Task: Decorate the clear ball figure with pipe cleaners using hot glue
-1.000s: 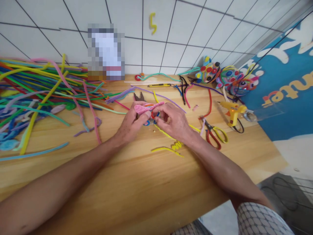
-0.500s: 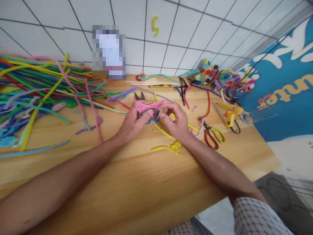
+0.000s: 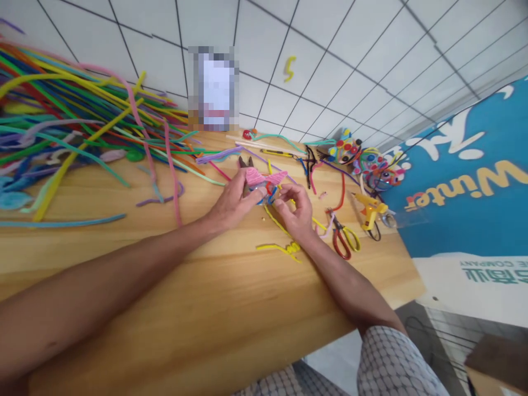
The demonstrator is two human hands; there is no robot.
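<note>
A small pipe-cleaner craft piece [image 3: 265,182], pink on top with red and blue coils beneath, is held just above the wooden table [image 3: 214,308]. My left hand [image 3: 233,202] pinches its left side between thumb and fingers. My right hand [image 3: 296,207] grips its right side with bent fingers. A yellow pipe cleaner [image 3: 284,248] with a coiled end lies on the table just below my right hand.
A big heap of coloured pipe cleaners [image 3: 70,126] covers the table's left and back. Red-and-yellow scissors [image 3: 343,240], a yellow glue gun [image 3: 369,212] and finished colourful craft pieces [image 3: 365,159] lie to the right. Dark pliers [image 3: 246,162] sit behind my hands. The table's edge runs at the right.
My head has turned, so the scene has shifted and tilted. Both hands keep hold of the craft piece, with the fingers working slightly on it.
</note>
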